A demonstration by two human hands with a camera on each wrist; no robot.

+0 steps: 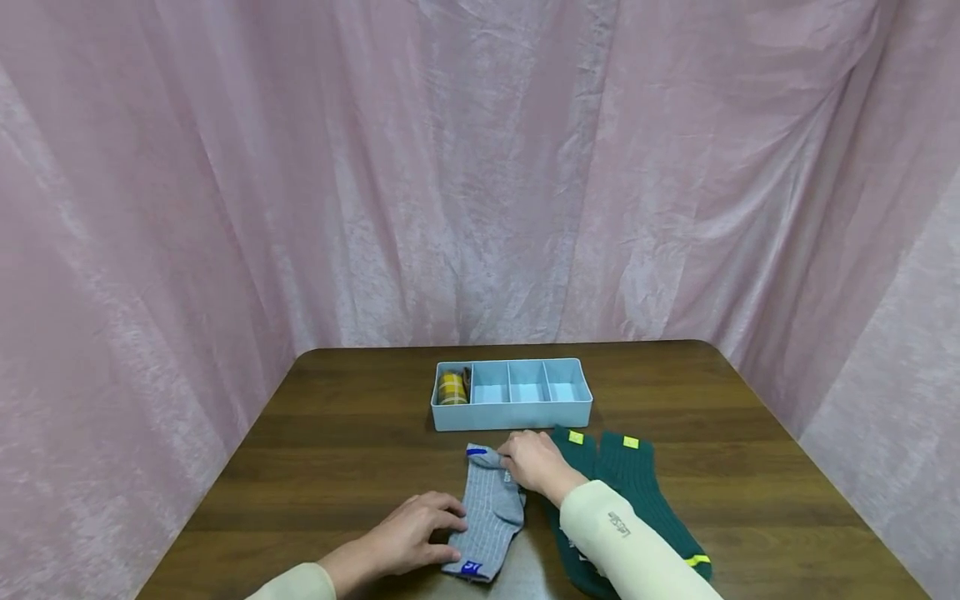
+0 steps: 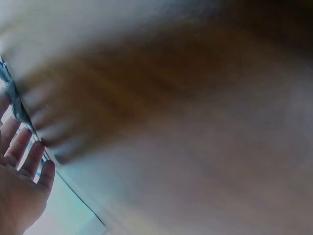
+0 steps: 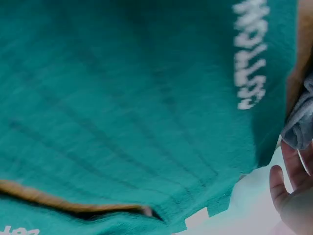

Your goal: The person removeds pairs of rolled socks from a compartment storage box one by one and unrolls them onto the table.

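Observation:
Light-grey ribbed socks [image 1: 489,512] lie overlapping on the table, with blue marks at cuff and toe. My right hand [image 1: 534,461] pinches their cuff end from the right, fingers bent down. In the right wrist view, grey fabric [image 3: 299,128] lies at the fingertips of that hand, and the thumb is hidden. At the toe end, my left hand [image 1: 420,532] rests with relaxed, spread fingers against the socks' left edge. Under the right forearm, a pair of dark-green socks [image 1: 630,479] with yellow tags lies partly covered.
Beyond the hands stands a light-blue divided box [image 1: 512,416]. Its leftmost compartment holds a rolled yellow checked bundle [image 1: 452,388] beside something dark brown. The wooden table [image 1: 360,442] ends at a pink curtain [image 1: 480,208].

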